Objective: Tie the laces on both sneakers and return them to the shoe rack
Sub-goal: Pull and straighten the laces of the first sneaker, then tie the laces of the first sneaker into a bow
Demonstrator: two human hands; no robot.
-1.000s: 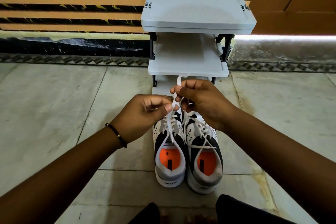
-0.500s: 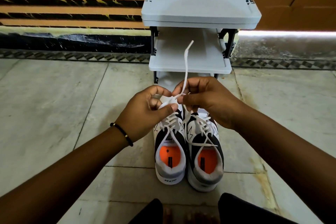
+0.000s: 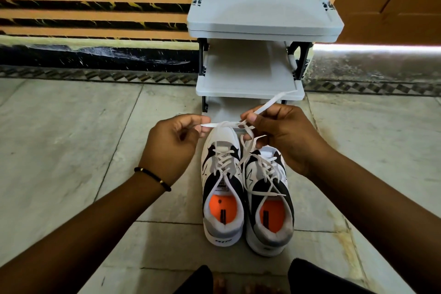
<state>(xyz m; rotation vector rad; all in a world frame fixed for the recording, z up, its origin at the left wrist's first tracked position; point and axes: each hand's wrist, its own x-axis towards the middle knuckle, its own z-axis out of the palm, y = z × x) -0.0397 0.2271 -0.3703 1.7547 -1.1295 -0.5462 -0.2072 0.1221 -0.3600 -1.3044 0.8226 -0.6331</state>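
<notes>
Two white-and-black sneakers with orange insoles stand side by side on the floor, toes toward the rack: the left sneaker point(image 3: 223, 188) and the right sneaker point(image 3: 268, 200). My left hand point(image 3: 171, 148) pinches one white lace end point(image 3: 214, 124) above the left sneaker's toe. My right hand point(image 3: 284, 136) pinches the other lace strand point(image 3: 274, 100), whose free end points up and right across the rack's lower shelf. The two strands cross between my hands. The right sneaker's laces lie loose.
A grey shoe rack point(image 3: 262, 2) with stacked shelves stands just beyond the sneakers against a striped wall. A brown door point(image 3: 393, 0) is at the upper right. Pale floor tiles point(image 3: 59, 150) spread to both sides. My dark-clothed knees point(image 3: 322, 279) are at the bottom edge.
My hands have moved apart, drawing the lace out sideways. The free lace end that stood upright now slants to the right over the lower shelf.
</notes>
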